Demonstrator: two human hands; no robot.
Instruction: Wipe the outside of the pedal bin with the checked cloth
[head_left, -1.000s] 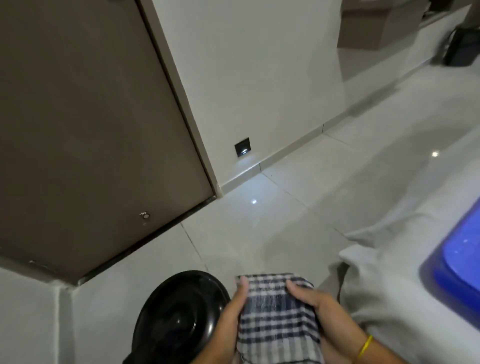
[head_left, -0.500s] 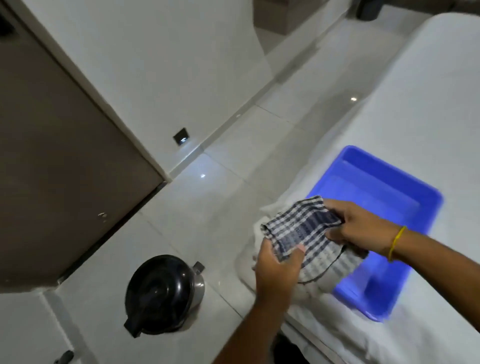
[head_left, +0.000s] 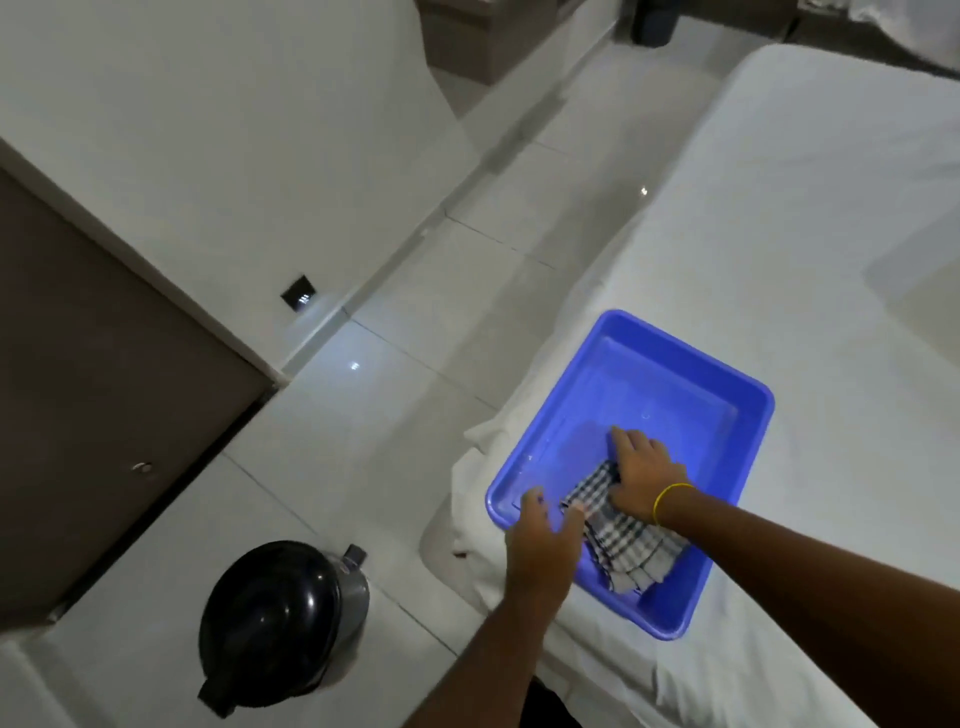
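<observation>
Right grip lies flat on the checked cloth, fingers fairly straight, pressing it down, not clenched. Left grip released, fingers spread over the near rim of the blue tub, thumb just beside the cloth. Cloth lies inside the tub. Tub sits on the white bed. Pedal bin, black lid, stands on the floor to the left, well apart.

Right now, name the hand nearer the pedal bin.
Left. The left hand is at the tub's rim toward the pedal bin; the right hand is farther off, on the checked cloth.
</observation>
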